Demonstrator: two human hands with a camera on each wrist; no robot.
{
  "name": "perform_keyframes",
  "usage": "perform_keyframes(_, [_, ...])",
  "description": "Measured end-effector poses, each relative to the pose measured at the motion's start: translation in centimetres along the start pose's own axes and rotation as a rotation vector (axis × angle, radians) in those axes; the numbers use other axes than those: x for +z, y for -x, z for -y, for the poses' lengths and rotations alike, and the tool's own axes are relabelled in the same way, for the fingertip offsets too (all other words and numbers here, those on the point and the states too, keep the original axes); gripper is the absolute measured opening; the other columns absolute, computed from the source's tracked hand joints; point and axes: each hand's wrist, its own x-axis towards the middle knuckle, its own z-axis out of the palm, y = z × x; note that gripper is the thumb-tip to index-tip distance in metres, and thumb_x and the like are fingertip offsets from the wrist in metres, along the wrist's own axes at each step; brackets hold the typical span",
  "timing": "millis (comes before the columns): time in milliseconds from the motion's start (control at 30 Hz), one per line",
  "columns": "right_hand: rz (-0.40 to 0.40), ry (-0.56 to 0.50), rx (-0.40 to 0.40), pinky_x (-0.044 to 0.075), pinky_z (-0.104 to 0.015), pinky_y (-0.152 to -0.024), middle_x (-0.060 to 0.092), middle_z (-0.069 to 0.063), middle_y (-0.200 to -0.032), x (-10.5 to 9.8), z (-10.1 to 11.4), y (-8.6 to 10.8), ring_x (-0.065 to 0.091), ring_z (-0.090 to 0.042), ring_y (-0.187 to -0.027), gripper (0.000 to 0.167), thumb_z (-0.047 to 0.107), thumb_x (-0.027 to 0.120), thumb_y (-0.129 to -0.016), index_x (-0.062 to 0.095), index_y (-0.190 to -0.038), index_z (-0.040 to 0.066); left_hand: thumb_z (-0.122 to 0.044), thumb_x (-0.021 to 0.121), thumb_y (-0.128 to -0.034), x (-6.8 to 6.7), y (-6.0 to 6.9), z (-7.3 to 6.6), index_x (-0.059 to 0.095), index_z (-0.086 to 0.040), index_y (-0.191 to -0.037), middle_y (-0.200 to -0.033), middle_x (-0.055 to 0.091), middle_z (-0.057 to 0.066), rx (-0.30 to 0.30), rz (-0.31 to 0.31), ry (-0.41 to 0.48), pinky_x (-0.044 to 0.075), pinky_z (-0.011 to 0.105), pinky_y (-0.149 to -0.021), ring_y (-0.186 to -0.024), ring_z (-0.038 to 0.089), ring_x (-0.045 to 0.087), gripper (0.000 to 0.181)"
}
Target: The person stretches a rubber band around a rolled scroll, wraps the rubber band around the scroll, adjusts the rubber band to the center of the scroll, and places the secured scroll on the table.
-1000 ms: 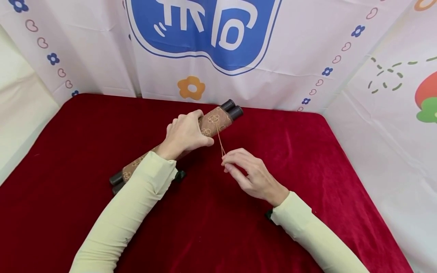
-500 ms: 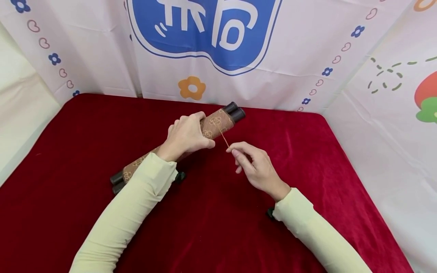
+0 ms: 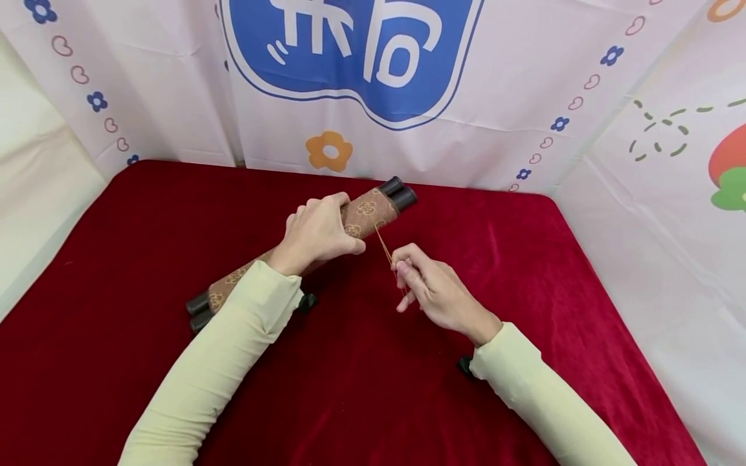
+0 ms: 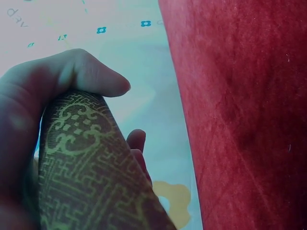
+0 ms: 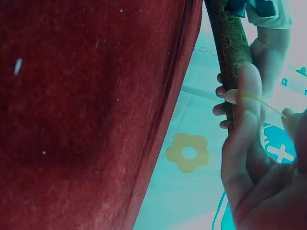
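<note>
A brown patterned scroll (image 3: 365, 210) with dark rod ends lies diagonally, its far end toward the upper right. My left hand (image 3: 316, 234) grips it around the middle from above, and in the left wrist view the fingers curl about the patterned roll (image 4: 91, 163). A thin orange cord (image 3: 382, 243) runs from the scroll's right part to my right hand (image 3: 440, 290), which pinches it between thumb and index finger. In the right wrist view the cord (image 5: 261, 100) crosses the fingers of the right hand (image 5: 268, 191).
Red velvet cloth (image 3: 361, 375) covers the table. Behind it hangs a white printed curtain (image 3: 175, 116) with a blue emblem, and another white panel (image 3: 653, 246) stands at the right. Small dark devices sit under both wrists.
My right hand first moved up and right, then settled slightly lower with the cord pinched. The scroll's far end shifted a little right. The left hand's grip stays the same.
</note>
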Motion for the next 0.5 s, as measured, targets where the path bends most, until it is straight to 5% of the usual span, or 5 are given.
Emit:
perform_keyframes(233, [0.032, 0.083, 0.063, 0.063, -0.030, -0.083, 0.062, -0.007, -0.095, -0.8, -0.4, 1.0, 0.078, -0.010, -0.081, 0.014, 0.022, 0.045, -0.114, 0.054, -0.115, 0.012, -0.044, 0.088, -0.0680, 0.0, -0.1, 0.3, 0.063, -0.018, -0.124, -0.092, 0.067, 0.008, 0.000, -0.013, 0.005, 0.047, 0.043, -0.064, -0.079, 0.031, 0.063, 0.066])
perform_keyframes(333, [0.019, 0.241, 0.069, 0.060, -0.030, -0.083, 0.067, 0.001, -0.098, -1.1, -0.5, 1.3, 0.076, -0.003, -0.089, 0.011, 0.022, 0.049, -0.113, 0.059, -0.111, 0.017, -0.044, 0.088, -0.0680, 0.0, -0.1, 0.4, 0.063, -0.019, -0.123, -0.093, 0.067, 0.008, 0.002, -0.014, 0.006, 0.047, 0.043, -0.064, -0.079, 0.031, 0.063, 0.065])
perform_keyframes(500, [-0.024, 0.539, 0.051, 0.050, -0.029, -0.066, 0.068, 0.011, -0.096, -1.0, -0.2, 1.6, 0.063, -0.004, -0.080, 0.008, 0.028, 0.056, -0.110, 0.064, -0.111, 0.025, -0.043, 0.087, -0.0688, 0.1, -0.1, 0.5, 0.062, -0.018, -0.125, -0.093, 0.067, 0.008, -0.003, -0.008, 0.003, 0.047, 0.043, -0.065, -0.079, 0.031, 0.063, 0.066])
